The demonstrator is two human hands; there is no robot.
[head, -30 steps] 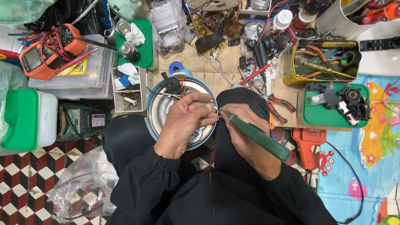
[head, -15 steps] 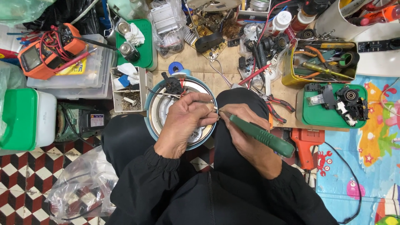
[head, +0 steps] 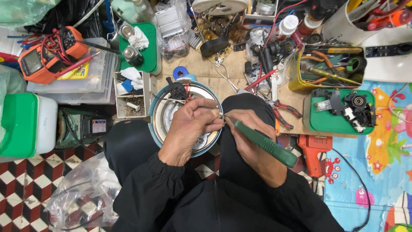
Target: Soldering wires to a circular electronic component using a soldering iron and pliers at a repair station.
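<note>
I'm pinching a thin wire in my left hand over the round appliance base on my lap; right hand is gripping the green soldering iron, tip meeting it. Joint likely needs steadiness.

round appliance base on lap, multimeter far left, tool tin right

Green iron, black sleeves. Round base rimmed teal, silvery inside. Orange meter upper left; red, black and white checked floor; yellow box, green tray, drill perhaps orange-red.
</note>
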